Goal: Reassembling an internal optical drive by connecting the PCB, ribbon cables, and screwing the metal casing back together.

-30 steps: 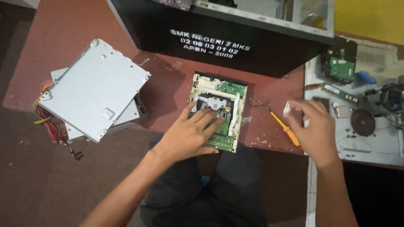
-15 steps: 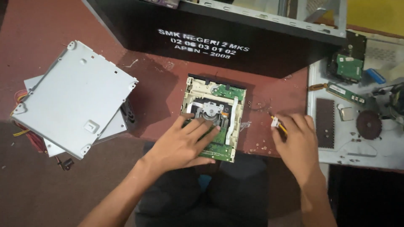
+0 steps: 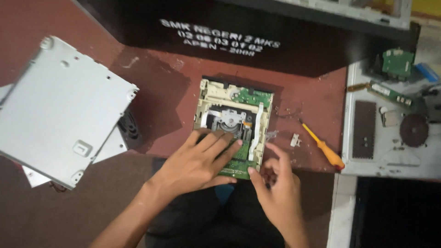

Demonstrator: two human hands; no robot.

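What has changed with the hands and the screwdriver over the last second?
The right hand moved left, away from the orange-handled screwdriver, to the near right edge of the opened disc drive. The screwdriver now lies alone on the red table. The left hand stays flat on the drive; the grey metal cover stays at the left.

We're looking down at a reddish-brown table (image 3: 151, 105), scuffed & dusty, w/ dim light falling across it. A black cabinet (image 3: 275, 41) w/ white lettering is standing at the far edge, casting shadow. A white shelf (image 3: 390, 156) is sitting at right; dark floor (image 3: 395, 216) is showing below it.
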